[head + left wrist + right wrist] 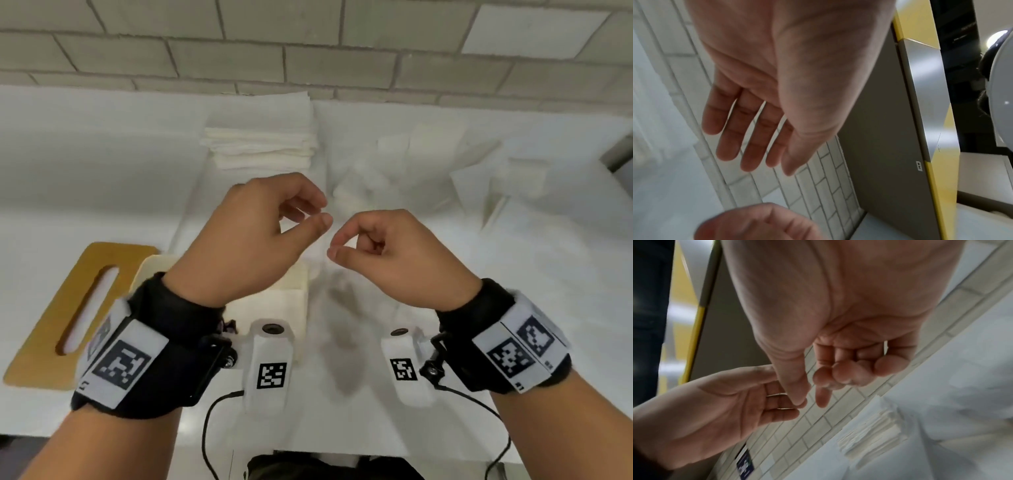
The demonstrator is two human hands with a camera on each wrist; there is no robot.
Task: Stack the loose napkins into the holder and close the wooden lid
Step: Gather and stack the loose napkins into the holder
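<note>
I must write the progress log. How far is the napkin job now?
Done: nothing visible. In hand: nothing; the left hand and right hand hover above the counter. Left: napkin stack still outside the holder; wooden lid lies beside it.

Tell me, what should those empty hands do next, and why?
Probably reach the right hand forward to a loose napkin. Both it and the left hand hold nothing, the holder stands open, and the wooden lid lies beside it.
</note>
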